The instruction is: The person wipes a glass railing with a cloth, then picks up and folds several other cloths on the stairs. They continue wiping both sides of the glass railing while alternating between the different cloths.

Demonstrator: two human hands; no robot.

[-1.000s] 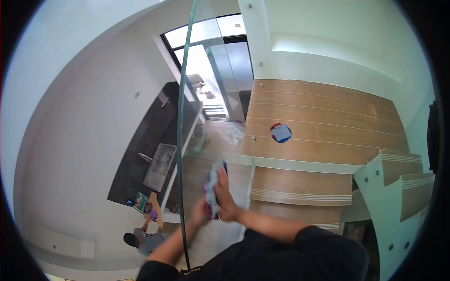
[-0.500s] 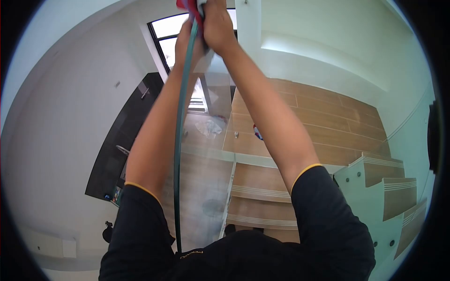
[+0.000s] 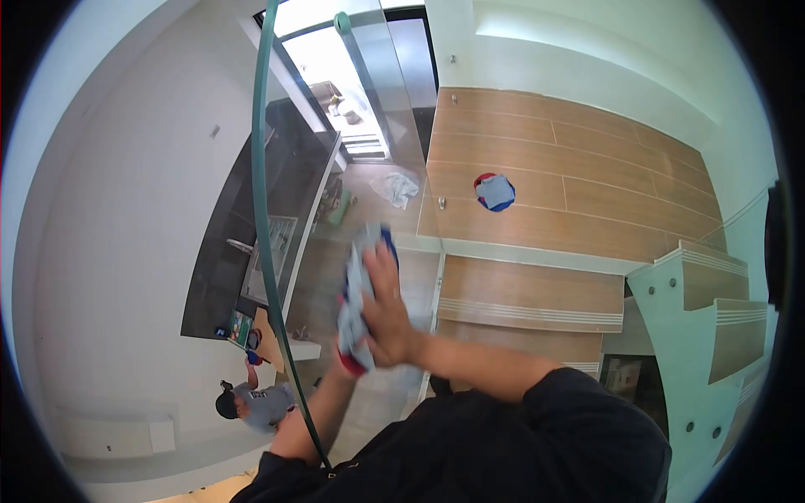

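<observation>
one cloth (image 3: 355, 295) under right hand (image 3: 387, 323)

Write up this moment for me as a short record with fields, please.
Right hand: flat, pressing a pale cloth against the glass panel
Left hand: beyond the panel's edge, mostly hidden by the cloth
Rags: a blue-and-red rag on the wooden landing; a white rag seen through the glass
Below: a person beside a dark counter with a sink
</observation>
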